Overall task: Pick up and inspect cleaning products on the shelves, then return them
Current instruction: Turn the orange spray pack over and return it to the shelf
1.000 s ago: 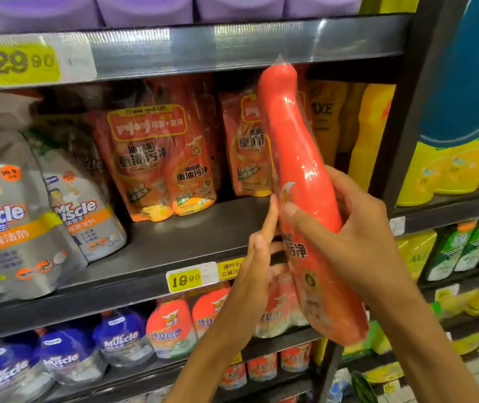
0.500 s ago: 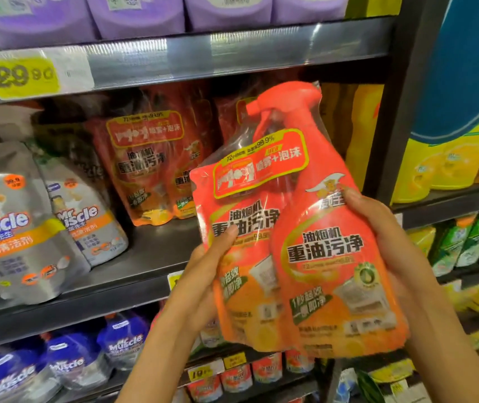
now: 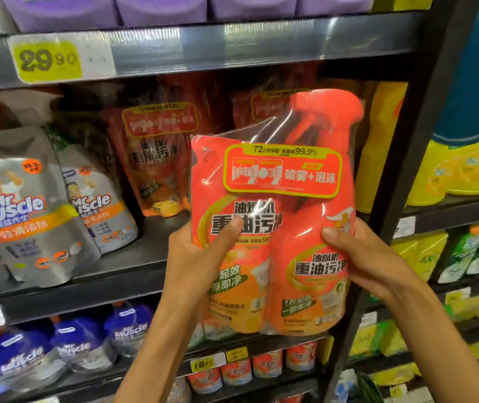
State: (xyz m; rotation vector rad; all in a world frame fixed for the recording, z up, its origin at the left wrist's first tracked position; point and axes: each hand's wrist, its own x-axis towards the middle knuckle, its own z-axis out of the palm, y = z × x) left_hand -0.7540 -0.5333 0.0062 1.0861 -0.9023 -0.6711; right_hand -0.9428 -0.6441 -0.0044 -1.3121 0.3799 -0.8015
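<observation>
We've got both hands on the orange twin pack (image 3: 273,228), held up in front of the shelves with the label facing us. Left hand (image 3: 194,260) grips the left edge, thumb across the front of the refill pouch; right hand (image 3: 369,263) grips the right edge, thumb on the spray bottle's shoulder. Fingers of both wrap behind the pack, out of sight. The long axis is upright, trigger head on top. The pack hangs off the shelf, just ahead of the middle shelf (image 3: 110,274). We judge inspection is under way and return comes next: the open slot lies straight behind the pack, up and away from us. Matching orange packs (image 3: 157,158) stand behind it, grey Mr Muscle pouches (image 3: 29,216) further left. The dark upright post (image 3: 401,181) sits close on the right, yellow bottles (image 3: 453,173) past it.
</observation>
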